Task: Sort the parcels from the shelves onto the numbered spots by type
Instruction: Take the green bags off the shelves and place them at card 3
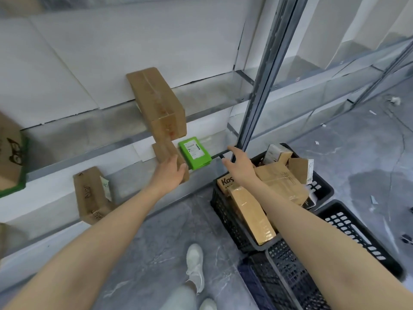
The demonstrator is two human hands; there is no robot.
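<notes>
Left hand (171, 173) sits on a small brown box (164, 151) on the shelf (89, 154), grip's hard to tell. Right hand (240, 166) is spread, empty, near the green parcel (194, 152).

I see a grey floor (156, 242) with thin white lines in it, like stone. At 6 o'clock there is a white shoe (195, 265), and the tip of a second white shoe (207, 304) pokes in at the bottom edge. At 4 o'clock stands a black crate (225, 211) with holes in its sides. Another black crate (348, 222) sits just beside it, further out. A third black crate (286, 271) is at 5 o'clock. Small white scraps (395, 100) lie on the floor at 2 o'clock.
</notes>
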